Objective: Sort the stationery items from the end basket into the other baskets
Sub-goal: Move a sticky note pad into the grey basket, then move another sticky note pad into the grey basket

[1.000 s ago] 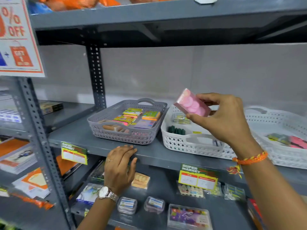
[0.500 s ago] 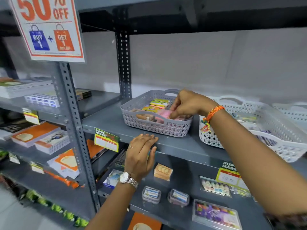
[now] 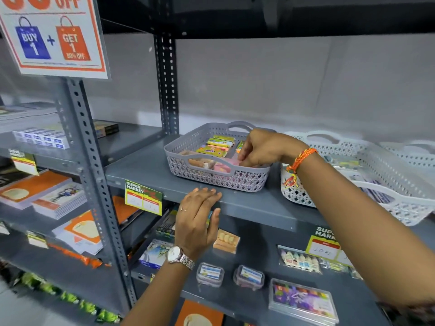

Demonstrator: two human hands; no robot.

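Grey perforated basket (image 3: 217, 177) sat on the steel shelf (image 3: 141, 165), left of a white basket (image 3: 353, 184). Right hand (image 3: 263, 149) was down inside the grey one, fingers curled low onto a pink box (image 3: 223, 166) lying flat at the near right of the basket floor. Fingertips touched or pinched the box's right end; could not tell whether the hold was let go. Left hand (image 3: 196, 215) rested spread and flat against the shelf's front lip, holding nothing.

Progress, as judged: grey basket already held several yellow-green packets (image 3: 219, 143) and a brown item beside the pink box, so some sorting looked done. White basket contained more items, blurred; how much was left in the end basket was not visible.

Pink box lay with its long axis roughly left to right along the basket's near wall, broad face up, right end under the fingers.
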